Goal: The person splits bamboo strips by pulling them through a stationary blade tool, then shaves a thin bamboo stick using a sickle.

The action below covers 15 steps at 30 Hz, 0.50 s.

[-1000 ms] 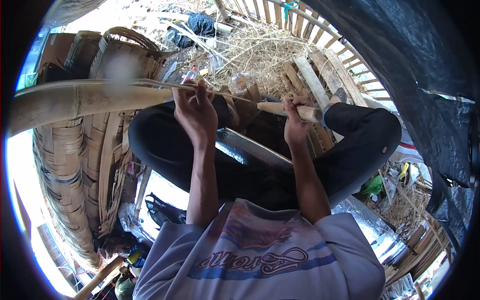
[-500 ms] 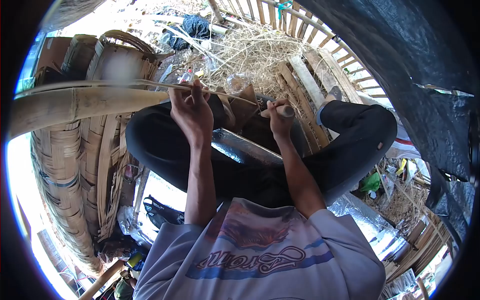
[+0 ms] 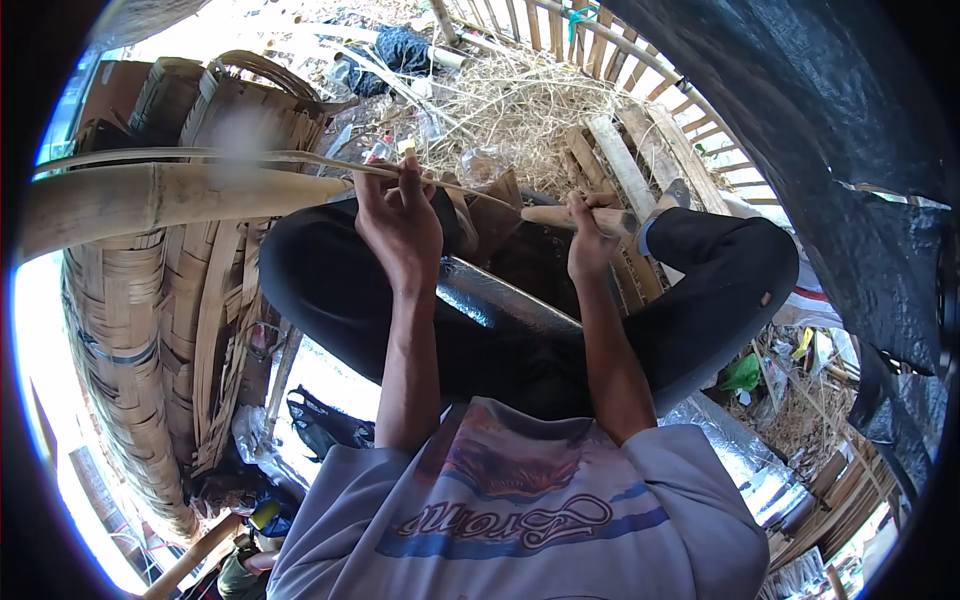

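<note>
A long thin bamboo strip [image 3: 230, 155] runs from the left edge above a thick bamboo pole [image 3: 200, 193] and reaches toward the middle. My left hand [image 3: 400, 215] is closed around this strip, its fingers pinched together near the pole's right end. My right hand [image 3: 593, 235] grips a thick wooden handle [image 3: 545, 214], which lies nearly level and points left. The handle's left end is close to the strip's right end; whether a blade joins them cannot be made out. Both hands are above my crossed legs.
Woven bamboo rolls [image 3: 120, 350] stand at the left. Dry straw [image 3: 530, 100] and wooden slats [image 3: 620, 160] lie ahead, near a slatted fence [image 3: 640, 50]. A dark tarp [image 3: 830, 150] hangs at the right. Someone's arm [image 3: 262, 562] shows at the lower left.
Since half a second ago, my right hand has moved right and the handle has turned from pointing toward the camera to lying sideways. The strip's left part has risen slightly.
</note>
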### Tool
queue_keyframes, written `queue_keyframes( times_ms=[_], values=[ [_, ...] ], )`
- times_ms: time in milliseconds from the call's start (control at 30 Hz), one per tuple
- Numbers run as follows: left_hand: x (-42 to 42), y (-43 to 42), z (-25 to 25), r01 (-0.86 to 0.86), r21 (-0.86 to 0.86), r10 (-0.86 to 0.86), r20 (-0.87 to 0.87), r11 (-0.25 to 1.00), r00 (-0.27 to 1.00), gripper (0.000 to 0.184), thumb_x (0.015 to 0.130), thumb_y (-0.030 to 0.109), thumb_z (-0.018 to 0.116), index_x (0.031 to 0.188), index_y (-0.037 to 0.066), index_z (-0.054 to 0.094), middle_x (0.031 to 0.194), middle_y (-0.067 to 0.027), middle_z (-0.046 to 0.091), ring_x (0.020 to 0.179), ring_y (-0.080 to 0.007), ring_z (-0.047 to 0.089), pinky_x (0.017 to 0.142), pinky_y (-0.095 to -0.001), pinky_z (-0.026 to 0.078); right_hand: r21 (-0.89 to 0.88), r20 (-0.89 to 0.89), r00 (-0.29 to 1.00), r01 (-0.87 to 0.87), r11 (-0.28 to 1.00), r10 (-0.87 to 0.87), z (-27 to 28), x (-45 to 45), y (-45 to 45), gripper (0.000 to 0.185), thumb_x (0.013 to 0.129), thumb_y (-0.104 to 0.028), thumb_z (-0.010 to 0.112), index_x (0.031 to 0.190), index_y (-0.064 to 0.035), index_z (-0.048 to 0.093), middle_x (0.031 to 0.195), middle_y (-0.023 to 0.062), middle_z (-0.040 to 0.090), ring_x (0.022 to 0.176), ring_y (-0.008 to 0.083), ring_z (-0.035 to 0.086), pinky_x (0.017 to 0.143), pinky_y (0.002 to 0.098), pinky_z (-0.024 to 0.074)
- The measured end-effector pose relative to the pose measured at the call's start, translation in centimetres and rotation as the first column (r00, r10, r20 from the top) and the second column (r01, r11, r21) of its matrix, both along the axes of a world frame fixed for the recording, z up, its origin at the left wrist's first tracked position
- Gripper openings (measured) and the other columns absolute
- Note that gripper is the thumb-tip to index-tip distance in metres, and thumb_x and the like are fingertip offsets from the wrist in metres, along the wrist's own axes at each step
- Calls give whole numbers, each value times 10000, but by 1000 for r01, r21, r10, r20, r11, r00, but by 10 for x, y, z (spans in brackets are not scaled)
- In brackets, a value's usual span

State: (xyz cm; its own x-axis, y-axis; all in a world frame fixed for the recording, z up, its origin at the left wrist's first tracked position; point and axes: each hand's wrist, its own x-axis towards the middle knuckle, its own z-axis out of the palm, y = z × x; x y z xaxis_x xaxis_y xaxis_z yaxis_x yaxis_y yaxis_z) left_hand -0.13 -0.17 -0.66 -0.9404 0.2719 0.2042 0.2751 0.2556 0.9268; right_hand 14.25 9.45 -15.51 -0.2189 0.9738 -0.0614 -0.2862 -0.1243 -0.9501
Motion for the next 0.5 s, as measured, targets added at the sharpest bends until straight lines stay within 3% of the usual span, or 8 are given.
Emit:
queue_keyframes(
  times_ms=[67,133,200,233,267,333,467,500],
  values=[
    [1,-1,-1,-6,26,6,-13,1000,1000,206,931,115,580,1021,-45,487,792,-117,635,660,-130,651,610,-266,560,-35,-189,981,-46,998,39,11,2,0,180,840,28,634,816,-77,489,819,12,518,755,106,532,764,253,444],
    [2,-2,0,-7,28,7,-17,1000,1000,202,930,108,580,1028,-45,491,782,-115,635,652,-130,650,602,-264,553,-59,-125,992,-35,998,27,-15,0,-12,181,841,9,639,807,-82,486,817,13,522,752,106,529,757,253,441],
    [1,5,4,4,56,-1,-40,998,999,199,928,100,580,1036,-45,496,771,-112,636,645,-130,649,594,-262,545,132,200,966,-191,973,163,-29,-3,-15,179,838,-11,648,804,-83,488,815,9,522,748,106,523,749,253,439],
    [1,6,5,19,23,-19,-2,1000,1000,199,929,98,577,1051,-38,501,834,-103,619,706,-139,650,624,-268,568,122,207,961,-212,970,184,-31,-4,-11,185,830,-23,659,801,-86,488,808,0,512,741,100,517,734,255,440],
    [1,5,6,32,-13,-32,37,999,999,200,929,96,574,1067,-32,506,896,-94,602,768,-149,652,655,-274,590,122,202,962,-213,969,186,-34,-5,-9,185,830,-23,659,801,-86,488,808,0,512,741,100,517,734,255,440],
    [3,5,8,24,-55,-22,41,998,999,213,930,92,571,1094,-25,506,903,-93,602,777,-147,650,655,-270,589,8,41,998,-55,998,55,-21,-6,-8,188,828,-16,663,799,-81,489,803,1,510,732,93,514,714,259,445],
    [4,0,9,20,-28,-19,36,999,999,206,930,82,566,1094,-27,505,911,-97,604,784,-151,652,665,-272,589,3,-71,997,-13,1000,13,5,-2,-6,188,825,-7,666,807,-70,490,798,7,507,749,87,513,714,260,441],
    [5,1,10,24,-23,-24,35,999,999,203,931,80,564,1092,-29,505,914,-99,605,787,-153,653,670,-274,589,84,25,999,-28,996,26,3,-2,-11,188,818,-13,670,810,-71,491,796,10,509,752,89,511,717,262,438]
  ],
)
